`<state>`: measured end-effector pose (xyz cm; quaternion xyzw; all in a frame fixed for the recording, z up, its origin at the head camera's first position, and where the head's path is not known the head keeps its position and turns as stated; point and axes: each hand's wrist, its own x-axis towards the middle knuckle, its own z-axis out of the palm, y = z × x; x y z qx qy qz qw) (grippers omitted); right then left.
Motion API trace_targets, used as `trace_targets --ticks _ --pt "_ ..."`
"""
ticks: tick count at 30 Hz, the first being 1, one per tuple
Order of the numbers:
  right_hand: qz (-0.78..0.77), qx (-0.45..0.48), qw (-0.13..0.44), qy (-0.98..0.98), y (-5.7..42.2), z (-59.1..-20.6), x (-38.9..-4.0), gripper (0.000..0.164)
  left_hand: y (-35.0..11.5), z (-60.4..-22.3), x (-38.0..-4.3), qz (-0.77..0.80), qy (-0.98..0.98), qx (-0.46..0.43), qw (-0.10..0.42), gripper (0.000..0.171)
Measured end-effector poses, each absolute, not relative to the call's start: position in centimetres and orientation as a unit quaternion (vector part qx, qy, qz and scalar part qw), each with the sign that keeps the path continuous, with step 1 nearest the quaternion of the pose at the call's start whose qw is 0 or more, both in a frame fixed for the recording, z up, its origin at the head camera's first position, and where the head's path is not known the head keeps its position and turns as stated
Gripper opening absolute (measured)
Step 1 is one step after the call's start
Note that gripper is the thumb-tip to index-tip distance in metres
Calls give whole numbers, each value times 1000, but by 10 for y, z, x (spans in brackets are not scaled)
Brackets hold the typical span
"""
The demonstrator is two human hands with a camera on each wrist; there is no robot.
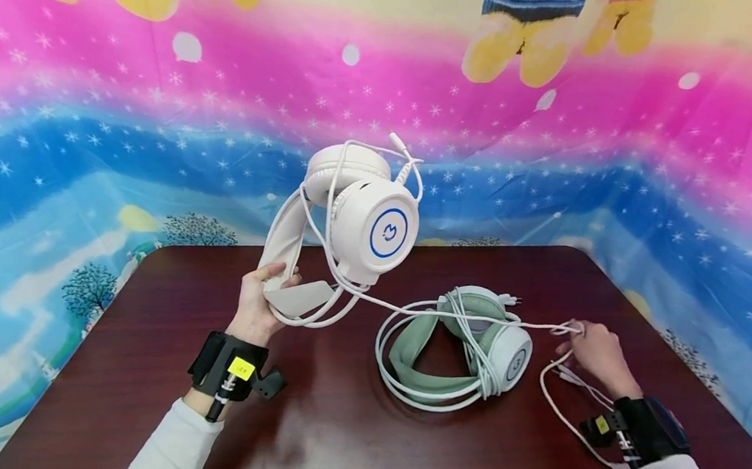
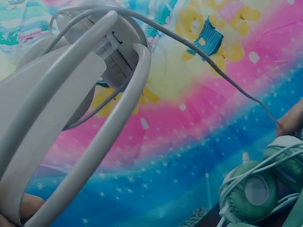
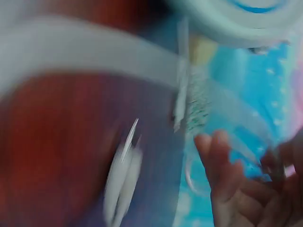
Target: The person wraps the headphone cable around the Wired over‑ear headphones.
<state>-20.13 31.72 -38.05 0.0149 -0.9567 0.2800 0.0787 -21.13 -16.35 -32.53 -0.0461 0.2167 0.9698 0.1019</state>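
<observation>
My left hand (image 1: 256,307) grips white over-ear headphones (image 1: 366,226) by the headband, holding them up above the table. Their ear cups point up and away, and one shows a blue ring logo. From them a white cable (image 1: 449,315) stretches across to my right hand (image 1: 601,355), which pinches it above the table's right side. Beneath the taut cable lies a second, green and white pair of headphones (image 1: 433,383), its own cord wound round it. In the blurred right wrist view, the fingers (image 3: 227,177) of my right hand are bent around the cable.
The dark red-brown table (image 1: 359,447) has rounded far corners. A patterned cloth backdrop (image 1: 280,109) hangs close behind it and at both sides. White plug ends (image 1: 570,376) lie near the right hand, and loose cable (image 1: 564,411) trails toward the right wrist strap.
</observation>
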Motion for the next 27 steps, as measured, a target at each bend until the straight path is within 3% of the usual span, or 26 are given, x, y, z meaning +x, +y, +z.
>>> trace_targets --ticks 6,12,15,22,27 --pt "341 0 185 -922 316 -340 -201 46 -162 -325 -210 968 219 -59 109 10" --pt "367 50 315 -874 301 -283 -211 37 -168 -323 -209 970 210 -68 104 12" --pt "344 87 349 -867 283 -256 -219 36 -171 -321 -208 970 209 -68 105 12" --pt "331 182 306 -874 240 -219 -248 34 -175 -320 -206 973 200 -55 101 10" --pt "307 224 198 -904 208 -226 -267 36 -179 -320 -205 973 201 -67 97 11"
